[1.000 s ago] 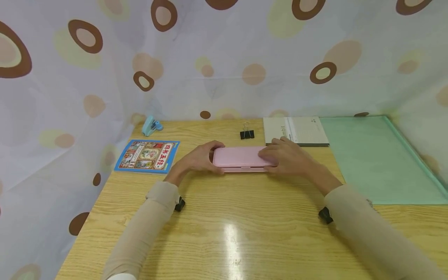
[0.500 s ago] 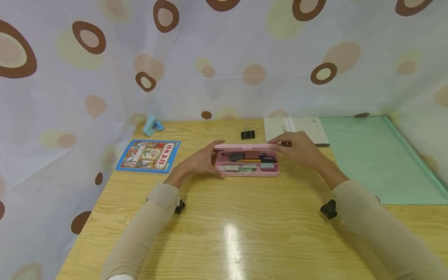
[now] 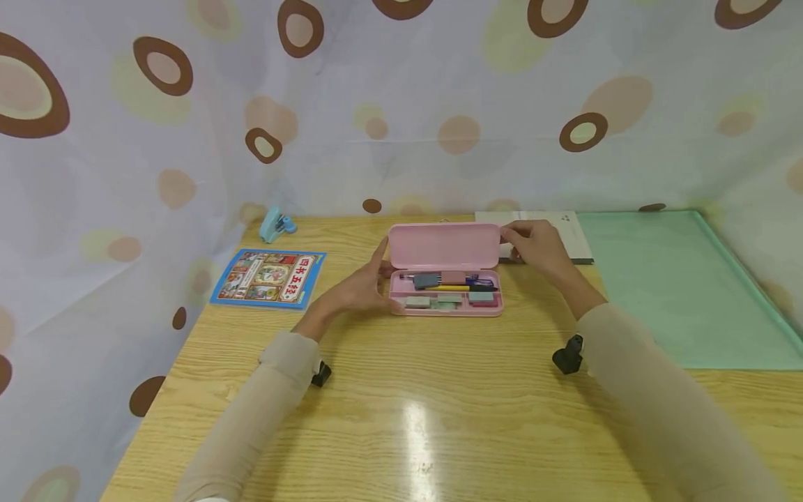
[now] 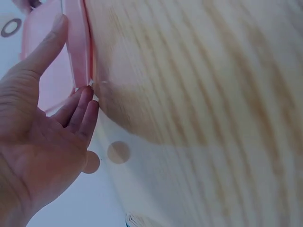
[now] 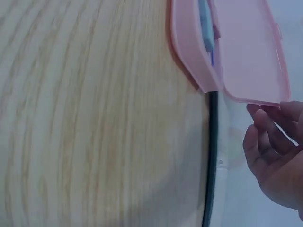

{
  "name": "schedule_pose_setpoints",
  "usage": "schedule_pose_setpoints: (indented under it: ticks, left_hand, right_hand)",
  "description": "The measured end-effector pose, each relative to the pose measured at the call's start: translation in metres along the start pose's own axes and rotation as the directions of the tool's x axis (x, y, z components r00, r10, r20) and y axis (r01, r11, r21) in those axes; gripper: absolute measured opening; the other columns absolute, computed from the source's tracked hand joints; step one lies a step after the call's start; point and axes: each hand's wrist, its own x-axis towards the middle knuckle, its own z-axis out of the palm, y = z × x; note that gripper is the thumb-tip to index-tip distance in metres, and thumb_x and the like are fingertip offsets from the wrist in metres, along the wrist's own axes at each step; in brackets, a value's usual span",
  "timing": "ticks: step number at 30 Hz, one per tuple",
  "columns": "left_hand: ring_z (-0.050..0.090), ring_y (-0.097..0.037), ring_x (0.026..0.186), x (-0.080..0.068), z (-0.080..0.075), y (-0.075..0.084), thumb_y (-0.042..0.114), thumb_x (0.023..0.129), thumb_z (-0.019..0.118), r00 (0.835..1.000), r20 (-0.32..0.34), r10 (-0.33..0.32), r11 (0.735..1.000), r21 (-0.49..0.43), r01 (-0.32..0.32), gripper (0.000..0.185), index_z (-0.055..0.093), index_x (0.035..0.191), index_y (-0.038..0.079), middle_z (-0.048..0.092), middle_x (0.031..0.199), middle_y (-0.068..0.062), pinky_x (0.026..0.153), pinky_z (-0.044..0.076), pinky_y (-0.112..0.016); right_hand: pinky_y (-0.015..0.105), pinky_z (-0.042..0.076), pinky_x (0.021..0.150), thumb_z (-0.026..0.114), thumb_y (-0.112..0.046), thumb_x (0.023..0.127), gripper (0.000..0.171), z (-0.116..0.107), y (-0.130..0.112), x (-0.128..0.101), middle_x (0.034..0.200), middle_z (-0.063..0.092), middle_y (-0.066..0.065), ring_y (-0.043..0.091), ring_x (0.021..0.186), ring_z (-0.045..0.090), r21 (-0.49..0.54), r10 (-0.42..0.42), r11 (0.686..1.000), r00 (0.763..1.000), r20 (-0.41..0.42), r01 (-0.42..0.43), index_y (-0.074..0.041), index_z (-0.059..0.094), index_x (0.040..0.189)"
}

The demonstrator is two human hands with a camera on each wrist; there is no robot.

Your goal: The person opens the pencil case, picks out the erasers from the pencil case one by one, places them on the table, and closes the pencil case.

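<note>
A pink pencil case [image 3: 447, 312] lies on the wooden table with its lid [image 3: 444, 246] raised at the back. Inside, several erasers [image 3: 482, 297], a yellow-and-black pencil [image 3: 454, 288] and other pens lie in compartments. My left hand [image 3: 360, 289] holds the case's left end, its thumb at the front corner and its fingers around the side. In the left wrist view that thumb [image 4: 49, 42] overlaps the case's edge. My right hand [image 3: 539, 247] pinches the lid's upper right corner; the right wrist view shows its fingertips [image 5: 258, 113] at the lid's edge.
A blue picture booklet [image 3: 270, 279] lies left, with a light-blue hole-punch-like gadget [image 3: 274, 224] behind it. Behind the right hand is a pale notebook [image 3: 574, 233], beside a green mat [image 3: 684, 293]. A patterned curtain [image 3: 401, 104] backs the table.
The pencil case has gone from closed to open: my right hand has lifted its lid up and back, exposing the contents. My left hand has stayed at the left end.
</note>
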Motion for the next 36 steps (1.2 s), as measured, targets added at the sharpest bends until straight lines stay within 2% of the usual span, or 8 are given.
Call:
schedule_pose_setpoints:
  ticks: [3, 7, 11, 14, 17, 24, 29, 36]
  left_hand:
    - [0.052, -0.028, 0.132, -0.002, -0.001, -0.003, 0.028, 0.078, 0.094, 1.0, -0.005, -0.009, 1.0, 0.017, 0.009, 0.14, -0.015, 0.166, 0.021, 0.051, 0.146, -0.015, 0.117, 0.038, -0.044]
    - [0.05, -0.029, 0.132, -0.002, 0.0, -0.007, 0.032, 0.08, 0.093, 1.0, 0.004, -0.025, 0.999, 0.019, 0.025, 0.131, -0.004, 0.168, 0.024, 0.047, 0.15, -0.015, 0.116, 0.038, -0.044]
    - [0.049, -0.029, 0.134, -0.002, 0.001, -0.009, 0.033, 0.08, 0.092, 0.999, 0.015, -0.045, 0.999, 0.017, 0.044, 0.128, 0.001, 0.169, 0.021, 0.044, 0.153, -0.012, 0.117, 0.036, -0.046]
    - [0.048, -0.027, 0.134, -0.002, 0.001, -0.008, 0.032, 0.08, 0.093, 0.998, 0.017, -0.054, 0.999, 0.005, 0.053, 0.128, 0.002, 0.168, 0.022, 0.043, 0.153, -0.011, 0.118, 0.035, -0.046]
    - [0.047, -0.027, 0.133, -0.001, 0.0, -0.007, 0.031, 0.079, 0.093, 0.998, 0.022, -0.053, 0.999, -0.009, 0.053, 0.128, 0.002, 0.168, 0.022, 0.043, 0.152, -0.01, 0.118, 0.034, -0.046]
    - [0.046, -0.026, 0.13, 0.003, -0.002, -0.013, 0.029, 0.08, 0.092, 0.998, 0.05, -0.045, 0.999, -0.024, 0.046, 0.127, 0.0, 0.167, 0.021, 0.04, 0.152, -0.011, 0.116, 0.035, -0.046]
    - [0.044, -0.028, 0.13, 0.004, -0.003, -0.017, 0.028, 0.081, 0.092, 0.997, 0.061, -0.05, 0.998, -0.042, 0.052, 0.127, -0.001, 0.167, 0.021, 0.038, 0.154, -0.012, 0.117, 0.033, -0.047]
    - [0.042, -0.029, 0.133, 0.003, -0.002, -0.013, 0.027, 0.083, 0.09, 0.997, 0.074, -0.035, 0.997, -0.062, 0.04, 0.123, 0.0, 0.167, 0.025, 0.035, 0.155, -0.013, 0.118, 0.032, -0.049]
  right_hand:
    - [0.029, 0.05, 0.061, 0.055, -0.03, 0.109, 0.041, 0.007, 0.004, 0.007, 0.113, 0.073, 0.025, 0.028, 0.067, 0.063, -0.018, 0.052, 0.998, 0.999, 0.01, -0.052, 0.003, 0.07, 0.128]
    - [0.026, 0.047, 0.055, 0.057, -0.026, 0.109, 0.04, 0.017, 0.009, 0.013, 0.109, 0.073, 0.025, 0.02, 0.061, 0.058, -0.03, 0.1, 0.995, 0.995, 0.006, -0.1, 0.007, 0.069, 0.128]
    - [0.026, 0.045, 0.056, 0.058, -0.023, 0.108, 0.037, 0.021, 0.013, 0.013, 0.1, 0.074, 0.024, 0.015, 0.057, 0.055, -0.067, 0.091, 0.994, 0.996, 0.007, -0.09, 0.008, 0.072, 0.122]
    - [0.026, 0.046, 0.059, 0.06, -0.022, 0.107, 0.036, 0.02, 0.013, 0.01, 0.1, 0.074, 0.024, 0.015, 0.061, 0.058, -0.097, 0.081, 0.992, 0.997, 0.013, -0.08, 0.008, 0.073, 0.12]
    - [0.025, 0.049, 0.062, 0.061, -0.023, 0.106, 0.034, 0.016, 0.012, 0.004, 0.109, 0.073, 0.023, 0.019, 0.07, 0.062, -0.102, 0.101, 0.99, 0.995, 0.022, -0.098, 0.005, 0.073, 0.122]
    - [0.026, 0.054, 0.069, 0.065, -0.026, 0.105, 0.038, 0.002, 0.014, -0.016, 0.123, 0.068, 0.021, 0.023, 0.082, 0.066, -0.009, 0.129, 0.992, 0.989, 0.071, -0.128, -0.002, 0.067, 0.134]
    - [0.027, 0.056, 0.077, 0.067, -0.026, 0.103, 0.042, -0.006, 0.017, -0.032, 0.133, 0.066, 0.019, 0.021, 0.089, 0.066, 0.105, 0.121, 0.985, 0.978, 0.171, -0.14, -0.005, 0.063, 0.14]
    - [0.031, 0.057, 0.076, 0.071, -0.021, 0.1, 0.039, -0.004, 0.017, -0.054, 0.135, 0.065, 0.017, 0.02, 0.09, 0.065, 0.153, 0.055, 0.983, 0.957, 0.285, -0.102, -0.009, 0.066, 0.137]
